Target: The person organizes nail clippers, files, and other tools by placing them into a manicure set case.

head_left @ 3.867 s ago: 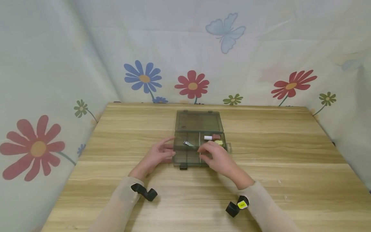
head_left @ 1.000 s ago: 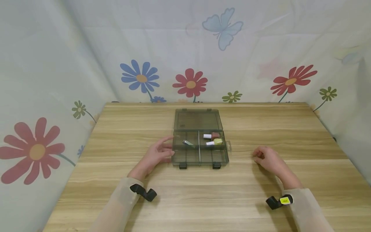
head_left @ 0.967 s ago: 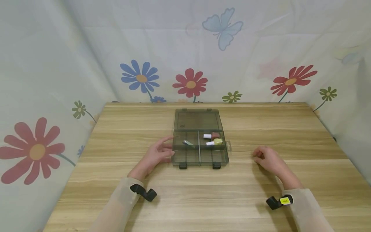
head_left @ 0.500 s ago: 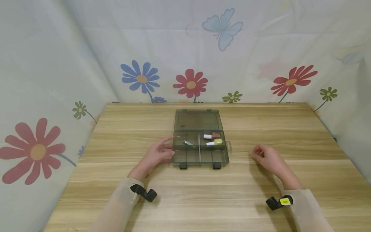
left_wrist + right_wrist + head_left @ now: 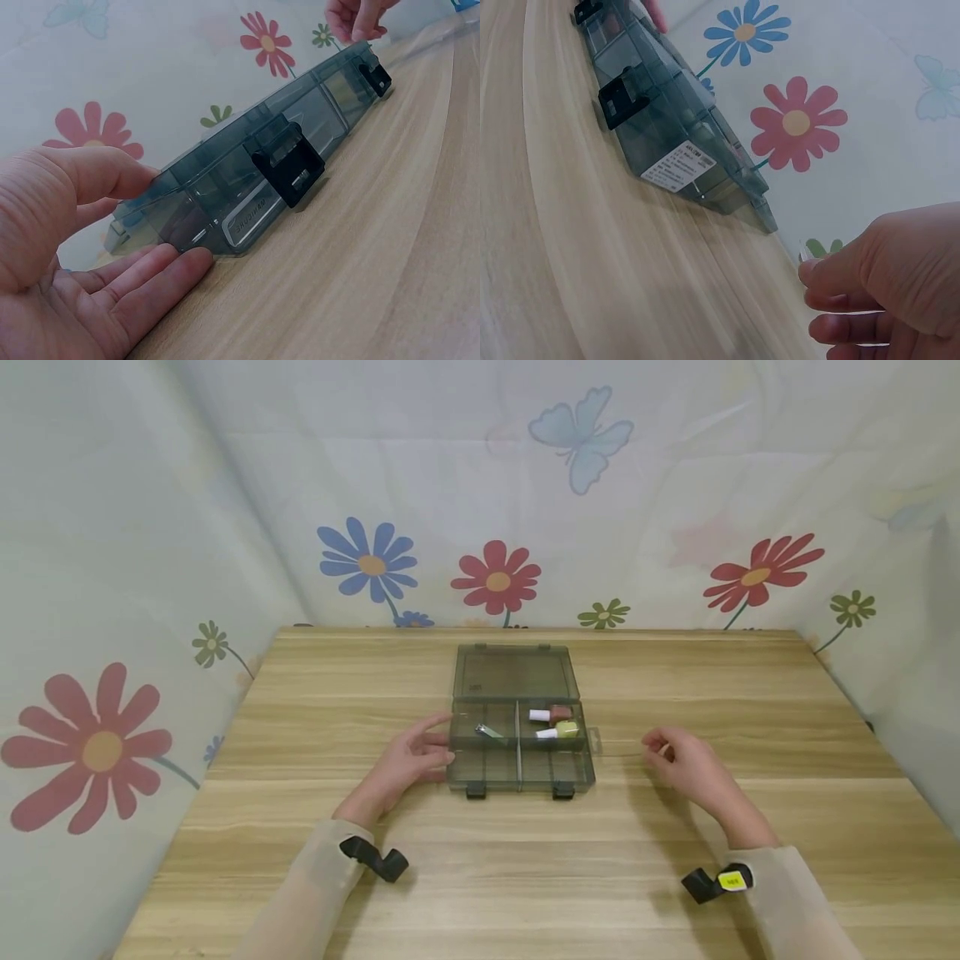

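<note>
A smoky translucent compartment box (image 5: 480, 768) lies on the table with its lid (image 5: 516, 673) folded back. The left back compartment holds a nail clipper (image 5: 491, 732). Two nail polish bottles lie in the right back compartment, a dark red one (image 5: 559, 714) and a yellow-green one (image 5: 567, 728), both with white caps. My left hand (image 5: 401, 764) rests its fairly straight fingers and thumb against the box's left wall. To the right of the box, apart from it, my right hand (image 5: 693, 772) pinches a small clear sliver (image 5: 804, 251) between thumb and finger; its kind is unclear.
The wooden table (image 5: 480, 877) spreads around the box. Behind it hangs a flower-printed cloth (image 5: 420, 460). Two black latches, one of them the left latch (image 5: 476, 790), hang at the box's front, and a hang tab (image 5: 595, 741) sticks out on its right.
My right hand has left the box and gone right; in the last half second it shifted slightly left. Small clear bits seen earlier on the table's right are out of sight. My left hand stays.
</note>
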`<state>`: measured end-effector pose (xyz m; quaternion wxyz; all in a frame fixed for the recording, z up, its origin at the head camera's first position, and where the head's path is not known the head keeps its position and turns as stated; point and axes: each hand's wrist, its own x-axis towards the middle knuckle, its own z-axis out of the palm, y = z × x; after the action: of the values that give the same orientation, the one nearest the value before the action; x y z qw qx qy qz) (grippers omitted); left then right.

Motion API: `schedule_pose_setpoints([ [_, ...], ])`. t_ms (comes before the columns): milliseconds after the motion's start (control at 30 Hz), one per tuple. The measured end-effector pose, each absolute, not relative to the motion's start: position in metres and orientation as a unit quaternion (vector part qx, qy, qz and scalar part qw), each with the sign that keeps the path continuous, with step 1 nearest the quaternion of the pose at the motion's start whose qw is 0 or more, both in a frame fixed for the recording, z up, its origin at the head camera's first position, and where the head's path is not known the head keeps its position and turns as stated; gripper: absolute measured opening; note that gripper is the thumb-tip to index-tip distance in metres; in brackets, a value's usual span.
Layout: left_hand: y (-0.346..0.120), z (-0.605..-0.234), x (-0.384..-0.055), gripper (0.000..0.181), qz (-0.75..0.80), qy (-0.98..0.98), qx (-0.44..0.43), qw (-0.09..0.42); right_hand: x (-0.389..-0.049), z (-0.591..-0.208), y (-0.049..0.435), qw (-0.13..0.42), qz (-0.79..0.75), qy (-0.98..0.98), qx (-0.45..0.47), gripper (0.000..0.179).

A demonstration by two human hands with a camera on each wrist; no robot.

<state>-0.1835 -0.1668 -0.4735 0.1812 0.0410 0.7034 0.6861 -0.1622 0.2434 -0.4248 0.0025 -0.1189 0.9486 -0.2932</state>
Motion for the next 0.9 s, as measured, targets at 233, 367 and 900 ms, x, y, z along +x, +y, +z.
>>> schedule_pose_setpoints([
  [233, -0.168, -0.473, -0.185, 0.066, 0.683, 0.702, 0.039, 0.198, -0.166, -0.419, 0.230, 0.006, -0.288, 0.949, -0.130, 0.016],
  [367, -0.169, -0.473, -0.185, 0.067, 0.682, 0.702, 0.043, 0.202, -0.167, -0.416, 0.224, 0.007, -0.292, 0.946, -0.139, 0.016],
  [900, -0.166, -0.472, -0.182, 0.065, 0.686, 0.705, 0.040, 0.178, -0.173, -0.413, 0.188, -0.012, -0.294, 0.936, -0.193, 0.011],
])
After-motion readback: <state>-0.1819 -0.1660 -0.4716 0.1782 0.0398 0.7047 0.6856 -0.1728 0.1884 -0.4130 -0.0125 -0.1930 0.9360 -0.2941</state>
